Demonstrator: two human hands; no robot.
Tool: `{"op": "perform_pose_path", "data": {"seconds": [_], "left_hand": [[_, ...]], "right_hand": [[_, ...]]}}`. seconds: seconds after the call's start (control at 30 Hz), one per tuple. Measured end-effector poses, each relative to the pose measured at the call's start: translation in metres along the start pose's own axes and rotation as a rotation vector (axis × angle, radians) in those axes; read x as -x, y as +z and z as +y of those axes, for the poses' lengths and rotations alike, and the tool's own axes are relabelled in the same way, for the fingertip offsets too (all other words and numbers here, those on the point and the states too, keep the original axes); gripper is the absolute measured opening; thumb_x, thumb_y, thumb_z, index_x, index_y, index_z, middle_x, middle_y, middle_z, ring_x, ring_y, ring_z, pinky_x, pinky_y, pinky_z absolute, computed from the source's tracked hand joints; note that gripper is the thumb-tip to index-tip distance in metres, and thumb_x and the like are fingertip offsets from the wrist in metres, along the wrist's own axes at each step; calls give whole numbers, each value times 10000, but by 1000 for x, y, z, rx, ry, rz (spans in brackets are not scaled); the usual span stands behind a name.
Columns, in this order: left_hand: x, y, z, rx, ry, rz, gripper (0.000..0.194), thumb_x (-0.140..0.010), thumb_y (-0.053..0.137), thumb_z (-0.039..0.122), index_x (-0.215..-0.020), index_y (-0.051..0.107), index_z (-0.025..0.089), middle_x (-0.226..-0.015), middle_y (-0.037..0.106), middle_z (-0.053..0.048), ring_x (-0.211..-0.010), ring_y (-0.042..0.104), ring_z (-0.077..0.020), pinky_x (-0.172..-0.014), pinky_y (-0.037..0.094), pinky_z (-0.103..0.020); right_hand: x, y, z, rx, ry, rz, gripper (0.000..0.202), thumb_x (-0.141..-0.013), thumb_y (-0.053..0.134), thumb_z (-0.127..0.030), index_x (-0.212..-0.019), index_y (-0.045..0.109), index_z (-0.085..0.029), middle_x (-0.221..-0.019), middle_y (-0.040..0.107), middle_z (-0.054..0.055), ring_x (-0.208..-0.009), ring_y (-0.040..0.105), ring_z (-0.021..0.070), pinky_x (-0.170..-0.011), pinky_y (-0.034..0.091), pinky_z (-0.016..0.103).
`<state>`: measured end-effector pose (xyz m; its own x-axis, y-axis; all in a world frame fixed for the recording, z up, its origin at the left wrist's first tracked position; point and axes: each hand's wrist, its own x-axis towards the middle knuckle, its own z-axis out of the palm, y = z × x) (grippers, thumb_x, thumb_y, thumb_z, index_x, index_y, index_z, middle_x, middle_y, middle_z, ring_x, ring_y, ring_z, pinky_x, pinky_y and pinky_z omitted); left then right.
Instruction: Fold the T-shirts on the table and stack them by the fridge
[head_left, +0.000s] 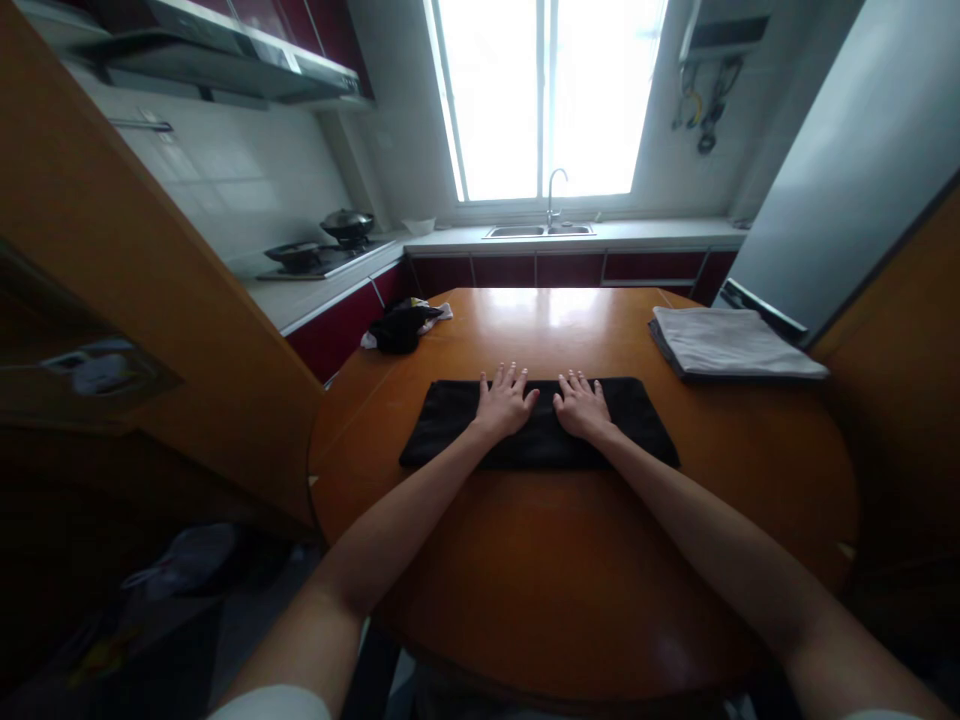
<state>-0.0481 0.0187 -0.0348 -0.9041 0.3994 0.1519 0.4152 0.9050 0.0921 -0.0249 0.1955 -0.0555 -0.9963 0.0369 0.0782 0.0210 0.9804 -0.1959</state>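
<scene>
A black cloth (450, 425), folded into a wide flat rectangle, lies on the wooden table in front of me. My left hand (504, 400) rests palm down on it, a little left of its middle, with the fingers spread. On the other side of the middle, my right hand (583, 405) also lies flat on the cloth, fingers apart. A gap of bare cloth shows between the two thumbs. Neither hand grips anything. What the folded cloth is exactly, I cannot tell.
The table (540, 560) is round-ended and glossy. A stack of folded grey and dark cloths (739, 342) sits at its right. A crumpled black and white cloth bundle (405, 328) lies at the far left edge. Beyond are a sink (517, 232) and a stove (322, 262).
</scene>
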Motion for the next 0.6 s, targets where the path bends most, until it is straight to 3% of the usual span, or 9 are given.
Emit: {"op": "perform_pose_path", "data": {"seconds": [0.1,0.27,0.4,0.5,0.6], "left_hand": [[6,-2,-27,25,-85,-109,719,-1023,201,631,-1593,330,213,-1677,223,-114,-1556,145,-335,-1217,106,-635],[30,-5,-86,-31,-151,-74,734,-1019,185,651,-1602,303,223,-1683,205,-109,-1560,138,-311,-1230,117,-588],[42,-18,-123,-39,-236,-128,743,-1008,172,670,-1610,277,248,-1692,176,-75,-1560,121,-337,-1211,117,-646],[38,-28,-123,-69,-242,-126,760,-998,182,685,-1602,307,242,-1689,185,-75,-1557,109,-366,-1204,109,-667],[29,-32,-89,-79,-167,-33,748,-1012,203,653,-1590,339,199,-1681,213,-107,-1557,109,-362,-1216,114,-641]], "right_hand": [[0,0,0,-6,-1,7,624,-1029,261,-395,-1589,322,-128,-1675,233,122,-1549,159,259,-1228,109,508],[0,1,1,-11,-6,13,622,-1023,283,-388,-1582,338,-120,-1670,245,130,-1546,169,266,-1226,118,513],[0,3,1,-9,-4,17,616,-1026,284,-395,-1581,342,-133,-1674,235,130,-1548,160,266,-1224,115,515],[-1,3,2,-12,-3,21,612,-1026,290,-396,-1578,350,-138,-1672,239,134,-1547,165,266,-1222,113,511],[-1,3,2,-24,0,26,615,-1023,297,-395,-1576,355,-133,-1669,245,137,-1545,171,267,-1223,112,507]]}}
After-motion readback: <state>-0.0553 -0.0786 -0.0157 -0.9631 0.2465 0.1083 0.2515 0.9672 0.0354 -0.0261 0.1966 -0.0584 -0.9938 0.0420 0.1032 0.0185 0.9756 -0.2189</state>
